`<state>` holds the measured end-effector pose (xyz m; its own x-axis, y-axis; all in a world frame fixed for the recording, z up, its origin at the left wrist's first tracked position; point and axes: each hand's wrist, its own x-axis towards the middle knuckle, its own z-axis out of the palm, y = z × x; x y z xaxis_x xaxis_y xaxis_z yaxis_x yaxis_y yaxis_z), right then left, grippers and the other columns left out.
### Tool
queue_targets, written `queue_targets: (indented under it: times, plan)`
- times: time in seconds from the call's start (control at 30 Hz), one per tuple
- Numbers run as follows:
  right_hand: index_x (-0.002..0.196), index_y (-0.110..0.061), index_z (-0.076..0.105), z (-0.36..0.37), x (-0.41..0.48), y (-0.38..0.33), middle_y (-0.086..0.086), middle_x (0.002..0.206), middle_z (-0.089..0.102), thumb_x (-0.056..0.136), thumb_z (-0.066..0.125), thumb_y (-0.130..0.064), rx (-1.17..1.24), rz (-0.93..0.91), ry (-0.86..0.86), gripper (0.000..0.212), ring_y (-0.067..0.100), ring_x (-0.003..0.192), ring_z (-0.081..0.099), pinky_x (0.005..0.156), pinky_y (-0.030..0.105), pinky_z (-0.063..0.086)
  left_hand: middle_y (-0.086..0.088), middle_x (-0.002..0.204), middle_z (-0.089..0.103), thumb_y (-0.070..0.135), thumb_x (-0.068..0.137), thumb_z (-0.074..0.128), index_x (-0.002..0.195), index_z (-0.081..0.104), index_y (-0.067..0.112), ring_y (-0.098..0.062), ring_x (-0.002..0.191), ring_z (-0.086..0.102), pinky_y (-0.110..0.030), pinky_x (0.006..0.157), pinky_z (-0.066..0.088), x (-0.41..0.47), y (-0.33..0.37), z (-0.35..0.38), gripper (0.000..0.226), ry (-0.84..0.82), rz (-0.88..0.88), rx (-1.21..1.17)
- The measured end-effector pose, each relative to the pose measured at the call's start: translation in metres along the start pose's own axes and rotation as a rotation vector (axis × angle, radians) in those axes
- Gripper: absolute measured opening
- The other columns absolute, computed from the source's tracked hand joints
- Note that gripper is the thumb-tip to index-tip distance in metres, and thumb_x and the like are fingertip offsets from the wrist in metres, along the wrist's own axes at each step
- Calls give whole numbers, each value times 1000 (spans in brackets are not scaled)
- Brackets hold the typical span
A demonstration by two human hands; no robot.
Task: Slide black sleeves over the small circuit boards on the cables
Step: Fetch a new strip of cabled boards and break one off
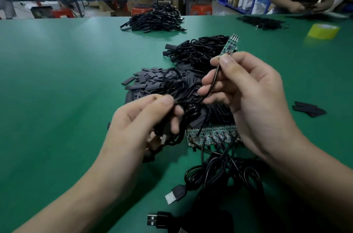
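Head, right grip: pinched the cable just under the circuit board, held up over the counter.
Head, left grip: clenched round the cable's coiled slack.
Handling: board probably light, stiff, solder-fragile (hold its edges); sleeves limp, flat.

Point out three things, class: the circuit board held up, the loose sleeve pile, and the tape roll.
circuit board (229, 44): head view, middle of its green face.
sleeve pile (150, 80): head view, flat sleeves at its left side.
tape roll (321, 34): head view, yellow outer wall.
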<state>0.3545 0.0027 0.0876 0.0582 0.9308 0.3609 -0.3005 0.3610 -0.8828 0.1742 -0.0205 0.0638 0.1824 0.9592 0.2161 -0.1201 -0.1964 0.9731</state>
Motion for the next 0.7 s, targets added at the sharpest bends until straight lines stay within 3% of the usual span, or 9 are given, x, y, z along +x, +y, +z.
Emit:
queue_targets:
  times: [0.1, 0.23, 0.4, 0.5, 0.57, 0.7]
  plan:
    - [98, -4, 63, -1, 1, -1, 11, 79, 76, 104, 54, -13, -35, 10, -57, 15, 26, 73, 77, 59, 22, 58, 6, 54, 51, 52, 72, 62, 68, 74, 22, -3, 36, 34, -12, 34, 25, 8, 3, -6, 32, 57, -70, -178]
    - [98, -3, 61, -3, 3, 1, 13, 87, 78, 105, 52, -11, -20, 22, 2, 14, 27, 84, 78, 65, 21, 60, 8, 55, 47, 48, 77, 59, 70, 72, 23, -5, 41, 33, -20, 41, 23, 7, 6, -14, 29, 21, -8, -193]
    - [99, -4, 55, -5, 10, -12, 16, 97, 78, 106, 46, -8, 274, 139, 95, 12, 25, 96, 77, 70, 20, 60, 7, 60, 58, 37, 87, 65, 78, 70, 21, -10, 50, 49, -20, 47, 37, -9, 1, -7, 19, -149, 389, 429]
    - [100, -2, 54, -3, 11, -18, 19, 100, 77, 107, 45, -6, 352, 104, 46, 12, 26, 99, 76, 73, 21, 60, 14, 81, 66, 31, 92, 69, 95, 74, 16, 7, 70, 55, -12, 67, 44, -14, -4, 2, 16, -324, 616, 784]
    - [99, -3, 54, 1, 10, -14, 17, 100, 78, 107, 44, -8, 267, 66, -19, 13, 27, 100, 76, 77, 23, 60, 15, 86, 67, 32, 93, 69, 101, 74, 13, 9, 77, 57, -10, 72, 44, -16, -5, 6, 21, -340, 620, 789]
    - [94, -13, 63, 6, 9, -3, 10, 99, 78, 103, 57, -16, -203, -103, -140, 11, 22, 97, 76, 81, 32, 60, 17, 75, 65, 36, 92, 65, 97, 73, 29, -5, 63, 60, -18, 58, 46, -20, -2, 10, 12, -109, 490, 567]
